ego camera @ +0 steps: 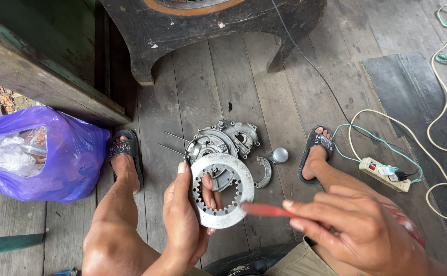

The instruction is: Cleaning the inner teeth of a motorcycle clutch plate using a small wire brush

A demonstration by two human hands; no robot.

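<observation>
From the head view, we see the left hand [185, 220] gripping a toothed metal ring [222, 190] just in front of the engine parts [222, 144], while the right hand [358, 230], beside the ring, pinches a red tool [265, 210] whose tip touches the ring's edge.

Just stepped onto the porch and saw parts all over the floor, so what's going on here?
A person sits on the plank floor. Their left hand holds up a toothed metal ring plate, fingers hooked through its centre. Their right hand pinches a thin red tool with its tip at the plate's rim. Between their sandalled feet lie engine casing parts. A purple plastic bag sits to the left, a power strip to the right.
</observation>
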